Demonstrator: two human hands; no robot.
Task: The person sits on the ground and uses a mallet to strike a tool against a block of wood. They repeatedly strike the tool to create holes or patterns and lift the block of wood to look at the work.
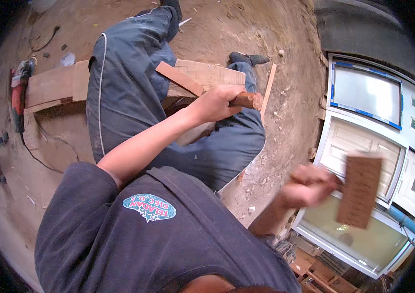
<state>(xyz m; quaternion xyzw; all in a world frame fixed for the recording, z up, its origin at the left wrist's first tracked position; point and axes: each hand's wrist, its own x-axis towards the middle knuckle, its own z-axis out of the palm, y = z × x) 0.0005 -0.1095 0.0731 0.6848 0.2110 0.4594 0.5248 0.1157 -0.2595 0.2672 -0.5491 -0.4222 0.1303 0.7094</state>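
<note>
My left hand (217, 102) is closed round a brown wooden handle (248, 100) with a battered end. It looks like a chisel's; any blade is hidden by my hand and legs. Beside the knuckles, a flat wooden strip (179, 78) slants across the thick pale plank (207, 73) between my legs. Off to the right, my right hand (310, 185) grips a wooden mallet by its handle, apart from the left hand. The mallet's block-shaped head (360, 190) is raised and slightly blurred, as is that hand.
A red angle grinder (19, 93) with a black cord rests at the plank's left end. A thin wood strip (268, 92) lies on the dusty ground past my knee. White framed panels (363, 141) stand at the right, with scrap wood (322, 273) below them.
</note>
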